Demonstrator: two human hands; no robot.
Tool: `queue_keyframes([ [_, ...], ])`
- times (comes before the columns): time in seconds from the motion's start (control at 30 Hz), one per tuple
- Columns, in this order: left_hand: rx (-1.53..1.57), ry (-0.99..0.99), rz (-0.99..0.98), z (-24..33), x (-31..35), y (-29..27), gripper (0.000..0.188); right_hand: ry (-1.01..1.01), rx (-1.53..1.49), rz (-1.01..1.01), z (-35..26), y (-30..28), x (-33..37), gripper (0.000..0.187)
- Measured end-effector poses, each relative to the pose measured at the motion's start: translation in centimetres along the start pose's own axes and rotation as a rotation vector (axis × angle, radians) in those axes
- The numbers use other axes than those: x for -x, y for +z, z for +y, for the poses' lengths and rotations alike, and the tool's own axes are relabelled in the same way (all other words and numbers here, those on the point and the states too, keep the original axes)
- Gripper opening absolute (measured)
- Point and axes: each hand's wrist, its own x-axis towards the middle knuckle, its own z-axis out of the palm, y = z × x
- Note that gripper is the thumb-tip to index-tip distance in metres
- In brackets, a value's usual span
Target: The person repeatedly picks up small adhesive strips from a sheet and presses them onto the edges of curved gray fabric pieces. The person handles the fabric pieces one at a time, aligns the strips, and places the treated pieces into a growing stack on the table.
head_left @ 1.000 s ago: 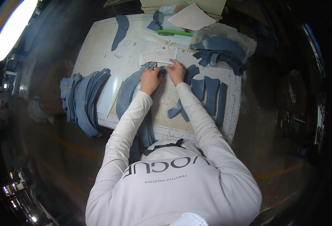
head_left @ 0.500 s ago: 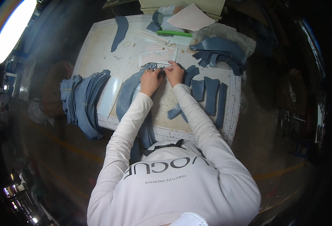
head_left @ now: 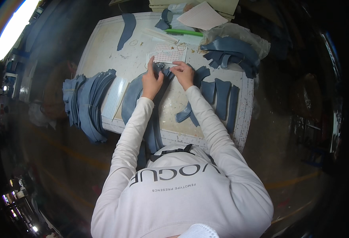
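Observation:
Long curved blue fabric pieces (head_left: 132, 95) lie in a pile on the table and run down over its near edge. My left hand (head_left: 152, 82) is over their upper ends, forefinger stretched forward and thumb held apart, with nothing seen in its grasp. To its right, my right hand (head_left: 184, 74) has thumb and forefinger pinched together at the tip of the pile. Whatever lies between those fingertips is too small to make out. Just beyond both hands are white sticker sheets (head_left: 164, 56) with rows of red marks.
Bundled blue pieces (head_left: 89, 105) overhang the left edge beside a pale-blue printed sheet (head_left: 115, 98). Shorter blue pieces (head_left: 222, 99) lie at right. Farther back are another bundle (head_left: 232, 51) on clear plastic, a green strip (head_left: 184, 32), a paper sheet (head_left: 202, 16) and one curved piece (head_left: 127, 31).
My left hand has drawn slightly left, away from the right fingertips, and its forefinger and thumb have spread. The right hand stays pinched near the same spot.

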Motion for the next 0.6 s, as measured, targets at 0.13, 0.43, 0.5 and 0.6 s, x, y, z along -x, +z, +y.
queue_keyframes([
  [0.13, -0.010, 0.070, -0.026, 0.1, 0.0, 0.0, 0.020, 0.001, 0.060, -0.001, -0.2, 0.7, 0.6, 0.029],
  [0.43, -0.120, 0.163, -0.086, -0.1, 0.1, 0.2, 0.022, -0.302, 0.394, 0.063, -0.1, 1.1, 0.7, 0.027],
  [0.5, -0.140, 0.157, -0.084, -0.1, 0.0, 0.2, 0.023, -0.360, 0.447, 0.075, 0.0, 1.2, 0.7, 0.026],
  [0.6, -0.057, 0.068, -0.109, -0.1, 0.0, 0.1, 0.023, -0.286, 0.372, 0.129, 0.1, 0.8, 0.1, 0.026],
])
